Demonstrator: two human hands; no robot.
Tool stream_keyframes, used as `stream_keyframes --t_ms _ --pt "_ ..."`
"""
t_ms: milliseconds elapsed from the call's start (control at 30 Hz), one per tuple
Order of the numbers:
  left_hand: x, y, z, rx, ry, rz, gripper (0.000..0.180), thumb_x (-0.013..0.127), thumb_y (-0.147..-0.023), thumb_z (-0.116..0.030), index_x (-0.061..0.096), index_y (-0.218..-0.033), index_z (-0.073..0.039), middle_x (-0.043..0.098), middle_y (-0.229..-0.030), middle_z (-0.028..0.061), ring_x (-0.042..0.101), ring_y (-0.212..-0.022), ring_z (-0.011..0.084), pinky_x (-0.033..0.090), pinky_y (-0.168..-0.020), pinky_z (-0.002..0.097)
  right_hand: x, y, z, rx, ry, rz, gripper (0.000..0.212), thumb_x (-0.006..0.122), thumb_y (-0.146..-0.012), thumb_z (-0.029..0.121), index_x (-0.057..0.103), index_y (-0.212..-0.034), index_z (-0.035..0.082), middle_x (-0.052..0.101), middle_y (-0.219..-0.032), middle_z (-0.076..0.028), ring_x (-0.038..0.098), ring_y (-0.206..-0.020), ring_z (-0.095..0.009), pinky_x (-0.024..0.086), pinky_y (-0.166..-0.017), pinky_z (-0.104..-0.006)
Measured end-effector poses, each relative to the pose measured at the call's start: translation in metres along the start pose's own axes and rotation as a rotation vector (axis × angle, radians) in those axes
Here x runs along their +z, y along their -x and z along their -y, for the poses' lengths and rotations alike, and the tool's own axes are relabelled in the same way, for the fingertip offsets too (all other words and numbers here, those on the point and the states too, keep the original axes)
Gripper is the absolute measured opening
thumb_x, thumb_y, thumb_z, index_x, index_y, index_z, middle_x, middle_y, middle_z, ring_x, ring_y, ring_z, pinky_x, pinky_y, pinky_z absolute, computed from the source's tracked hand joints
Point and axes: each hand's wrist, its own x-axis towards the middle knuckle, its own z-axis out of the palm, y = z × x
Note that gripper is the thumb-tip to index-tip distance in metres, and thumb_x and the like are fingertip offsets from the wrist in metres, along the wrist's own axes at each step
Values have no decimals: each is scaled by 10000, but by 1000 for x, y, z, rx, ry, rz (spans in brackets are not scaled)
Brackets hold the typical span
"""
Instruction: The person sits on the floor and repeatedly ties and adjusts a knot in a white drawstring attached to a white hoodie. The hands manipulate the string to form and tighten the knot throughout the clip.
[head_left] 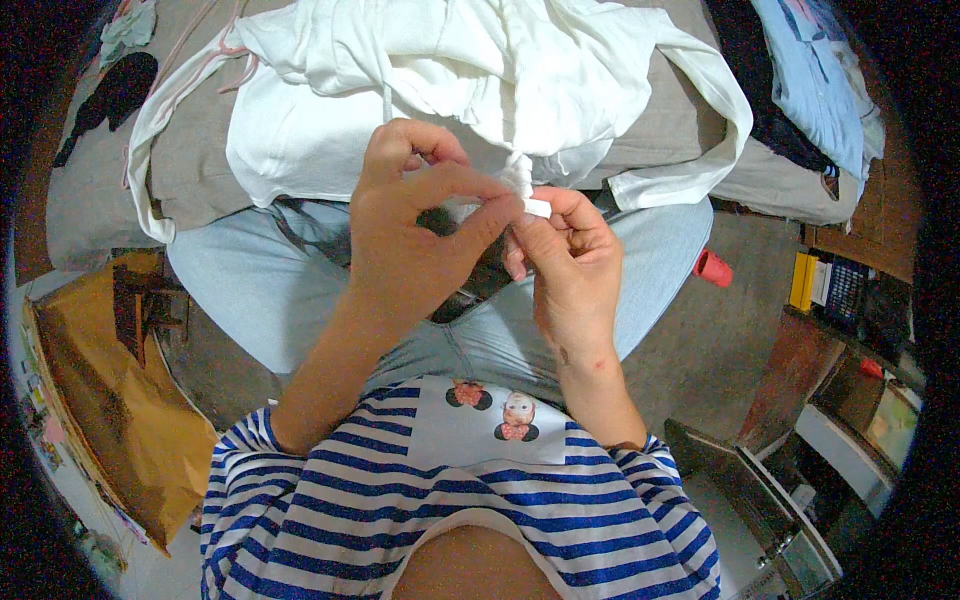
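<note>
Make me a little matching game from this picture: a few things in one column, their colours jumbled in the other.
Things:
1. garment
2. cup
3. shirt
4. paper bag

Colours:
a. brown
b. white
c. blue and white stripes
d. red

Pairs: 1-b, 2-d, 3-c, 4-a. The left hand and right hand pinch a white piece of the garment between them.

Bed (95, 200) (grey cover): white garment (400, 90), black cloth (115, 95) on it.
</note>
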Motion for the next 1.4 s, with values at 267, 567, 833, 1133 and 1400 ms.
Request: stream_keyframes --t_ms 267,567,833,1133,1400 --pt "8 2 4 -619 607 188 229 700 -687 -128 604 -858 -8 622 -789 72 585 -729 132 456 -655 250 -1 -1 -5 -50 7 3 139 535 -807 1 532 -942 -31 560 -692 -62 499 -540 -92 378 -457 -197" --pt "8 1 3 -563 524 204 193 661 -705 -94 578 -842 14 623 -768 71 592 -696 116 470 -627 240 1 -1 -4 -40 89 -56 106 557 -784 -5 534 -887 1 558 -667 -17 509 -529 -48 401 -441 -168" --pt "13 2 -6 -373 126 87 181 656 -695 -83 559 -838 -30 605 -777 51 586 -733 116 476 -668 259 0 -3 -11 -167 332 -128 63 576 -771 -7 562 -829 11 545 -686 14 465 -574 -9 360 -485 -139" --pt "4 -3 2 -600 481 154 168 662 -692 -95 573 -801 -2 603 -754 36 569 -705 91 456 -646 223 -9 -15 -11 -474 592 -32 62 607 -731 -6 577 -784 6 564 -736 -53 521 -627 -122 416 -559 -230" --pt "1 -3 2 -636 470 195 198 676 -677 -65 582 -844 -19 610 -792 46 581 -755 118 466 -708 247 -14 -22 -3 -556 708 97 60 596 -724 -7 566 -775 3 558 -732 -97 539 -631 -178 432 -574 -262"
